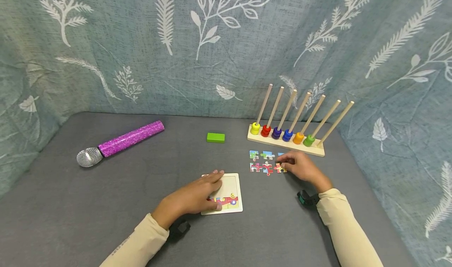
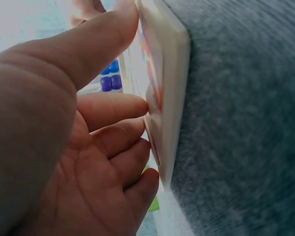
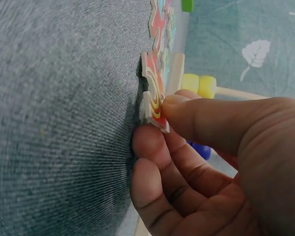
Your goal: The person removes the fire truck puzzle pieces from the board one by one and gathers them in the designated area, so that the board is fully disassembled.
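Observation:
My left hand [image 1: 192, 194] rests on a square wooden puzzle board [image 1: 228, 183], fingers extended across its left side. A few fitted pieces [image 1: 227, 201] with a red and yellow picture lie along the board's lower part. In the left wrist view, the fingertips [image 2: 140, 105] and thumb touch the board's face. To the right, my right hand [image 1: 300, 165] pinches a red and yellow jigsaw piece [image 3: 155, 93] at its edge, thumb on top. It sits at the near right of two rows of loose jigsaw pieces [image 1: 267, 168]; the hand partly covers another piece [image 1: 280, 154] behind it.
A wooden bead stacker [image 1: 286, 142] with upright pegs and coloured beads stands behind the loose pieces. A green block [image 1: 215, 138] lies beyond the board. At the left lies a glittery purple microphone [image 1: 131, 139]. A patterned curtain [image 1: 176, 82] hangs behind the grey table [image 1: 106, 196].

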`<state>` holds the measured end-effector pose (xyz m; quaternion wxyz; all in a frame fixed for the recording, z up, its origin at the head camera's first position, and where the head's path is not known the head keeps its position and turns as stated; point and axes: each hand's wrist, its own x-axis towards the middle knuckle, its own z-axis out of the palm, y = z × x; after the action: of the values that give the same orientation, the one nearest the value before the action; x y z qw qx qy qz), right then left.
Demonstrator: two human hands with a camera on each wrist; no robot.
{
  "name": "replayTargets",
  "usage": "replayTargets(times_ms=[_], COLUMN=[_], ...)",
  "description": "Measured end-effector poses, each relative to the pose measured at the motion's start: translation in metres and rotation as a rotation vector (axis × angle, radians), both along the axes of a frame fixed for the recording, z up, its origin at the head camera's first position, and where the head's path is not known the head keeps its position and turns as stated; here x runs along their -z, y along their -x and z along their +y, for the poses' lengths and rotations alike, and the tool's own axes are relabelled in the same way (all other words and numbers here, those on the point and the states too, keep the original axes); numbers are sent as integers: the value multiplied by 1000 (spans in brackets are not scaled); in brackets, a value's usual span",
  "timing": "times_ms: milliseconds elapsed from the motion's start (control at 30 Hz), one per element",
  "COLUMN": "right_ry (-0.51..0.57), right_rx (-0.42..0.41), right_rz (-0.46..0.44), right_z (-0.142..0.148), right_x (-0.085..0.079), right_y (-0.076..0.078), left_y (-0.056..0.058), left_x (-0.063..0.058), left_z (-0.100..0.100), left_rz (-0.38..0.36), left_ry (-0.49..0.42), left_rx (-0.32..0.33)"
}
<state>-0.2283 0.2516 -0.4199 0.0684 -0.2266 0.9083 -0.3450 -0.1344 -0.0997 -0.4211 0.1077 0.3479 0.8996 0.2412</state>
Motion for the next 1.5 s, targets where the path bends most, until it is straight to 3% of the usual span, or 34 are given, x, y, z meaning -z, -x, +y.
replayTargets(times_ms=[300,667,1100,1500], right_ry=[-41,-106,-29,32], right_rx=[23,53,-40,-186], right_rz=[107,116,90,100], right_z=[-8,-5,-32,-67], right_x=[-7,-8,-18,-22], right_y=[-3,-4,-16,-41], left_y=[-3,-9,-8,-12], left_x=[-6,-6,-9,-8], left_z=[-11,-26,-31,-29], left_rz=[15,-9,-64,-7], left_ry=[29,30,69,92], left_rx=[-7,-42,-76,-82])
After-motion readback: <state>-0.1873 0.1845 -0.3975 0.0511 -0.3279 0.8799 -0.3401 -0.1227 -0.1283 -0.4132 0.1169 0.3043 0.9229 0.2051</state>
